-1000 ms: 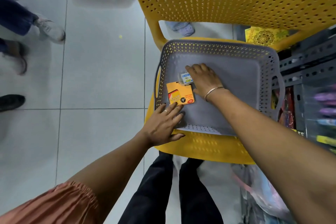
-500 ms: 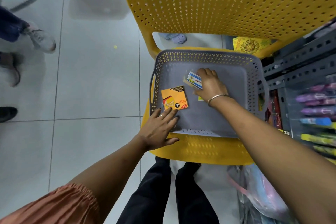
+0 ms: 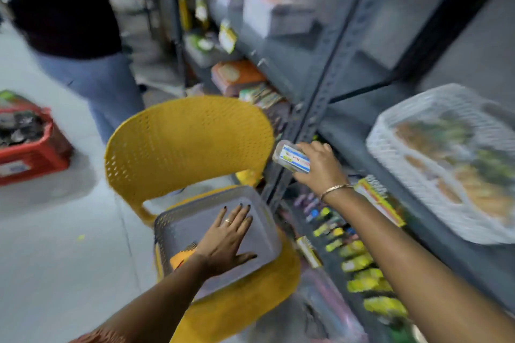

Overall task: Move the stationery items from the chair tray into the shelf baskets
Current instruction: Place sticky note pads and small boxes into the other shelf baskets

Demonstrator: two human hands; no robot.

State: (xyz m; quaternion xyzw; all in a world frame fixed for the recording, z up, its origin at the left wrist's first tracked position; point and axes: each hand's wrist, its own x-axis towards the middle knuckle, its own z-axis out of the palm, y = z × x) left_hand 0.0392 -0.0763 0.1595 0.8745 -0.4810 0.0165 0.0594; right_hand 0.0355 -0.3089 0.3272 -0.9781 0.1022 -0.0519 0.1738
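1. Frame is motion-blurred; fine detail is hard to read.
2. Right hand (image 3: 320, 164) is raised right of the yellow chair (image 3: 189, 145), next to the grey shelf upright (image 3: 315, 108). Fingers curled around a small clear box (image 3: 291, 160) with a white-and-blue label, gripping it from the right side.
3. Small clear box is in the air, clear of the tray, between the chair back and the shelf.
4. Left hand (image 3: 227, 237) lies flat, palm down, in the grey perforated tray (image 3: 259, 200); fingers spread and straight, gripping nothing.
5. Grey perforated tray sits on the chair seat.
6. Orange packet (image 3: 181, 256) lies in the near-left part of the tray, partly under the left wrist.
7. White basket (image 3: 390, 131) with blurred packets sits on the shelf, far right of the right hand.
8. Red crate (image 3: 30, 159) on the floor at left; a second person's legs (image 3: 106, 92) stand beyond the chair.
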